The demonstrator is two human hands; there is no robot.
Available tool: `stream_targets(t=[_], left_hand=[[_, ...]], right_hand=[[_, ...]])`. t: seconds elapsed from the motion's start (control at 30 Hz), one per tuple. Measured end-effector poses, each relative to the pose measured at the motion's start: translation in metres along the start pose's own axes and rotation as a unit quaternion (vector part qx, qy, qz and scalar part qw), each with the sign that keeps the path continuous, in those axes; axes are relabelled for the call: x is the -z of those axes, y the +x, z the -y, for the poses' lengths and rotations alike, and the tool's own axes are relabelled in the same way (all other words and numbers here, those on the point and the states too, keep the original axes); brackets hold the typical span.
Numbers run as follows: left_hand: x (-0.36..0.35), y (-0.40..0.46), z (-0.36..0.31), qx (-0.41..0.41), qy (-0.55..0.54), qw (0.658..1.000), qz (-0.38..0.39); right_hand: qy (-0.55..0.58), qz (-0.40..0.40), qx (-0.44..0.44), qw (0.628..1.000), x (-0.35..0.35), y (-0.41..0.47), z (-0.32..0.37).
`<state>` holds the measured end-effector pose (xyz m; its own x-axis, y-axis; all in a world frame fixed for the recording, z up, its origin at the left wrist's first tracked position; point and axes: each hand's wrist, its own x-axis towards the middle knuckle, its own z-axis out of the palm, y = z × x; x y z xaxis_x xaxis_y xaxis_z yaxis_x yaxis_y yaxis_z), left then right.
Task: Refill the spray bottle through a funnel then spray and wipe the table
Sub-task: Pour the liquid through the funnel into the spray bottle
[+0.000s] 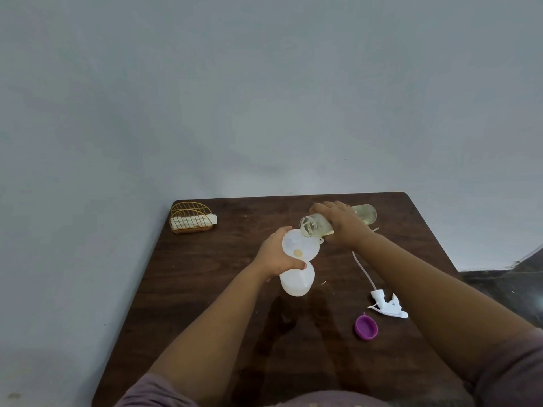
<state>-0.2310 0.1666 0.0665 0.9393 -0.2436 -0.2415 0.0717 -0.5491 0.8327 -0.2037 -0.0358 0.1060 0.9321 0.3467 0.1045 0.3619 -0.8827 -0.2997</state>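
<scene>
Table [205, 289]: purple cap [366, 327] nr sprayer head [388, 306].

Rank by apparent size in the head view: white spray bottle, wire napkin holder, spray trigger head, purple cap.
1. white spray bottle, partly hidden by the left hand
2. wire napkin holder, which sits farther from the camera, so close to the bottle
3. spray trigger head
4. purple cap

jar [338, 220] middle: under right grip [342, 227] | sleeves: cut off below
</scene>
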Motion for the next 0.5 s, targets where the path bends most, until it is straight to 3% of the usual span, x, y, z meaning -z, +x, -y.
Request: stream_targets(t=[0.5], left_hand=[[0.0002, -0.0019, -0.003, 0.002, 0.004, 1.0, 0.007]], right_hand=[[-0.022, 0.014, -0.004, 1.0, -0.0001, 0.0002, 0.0048]])
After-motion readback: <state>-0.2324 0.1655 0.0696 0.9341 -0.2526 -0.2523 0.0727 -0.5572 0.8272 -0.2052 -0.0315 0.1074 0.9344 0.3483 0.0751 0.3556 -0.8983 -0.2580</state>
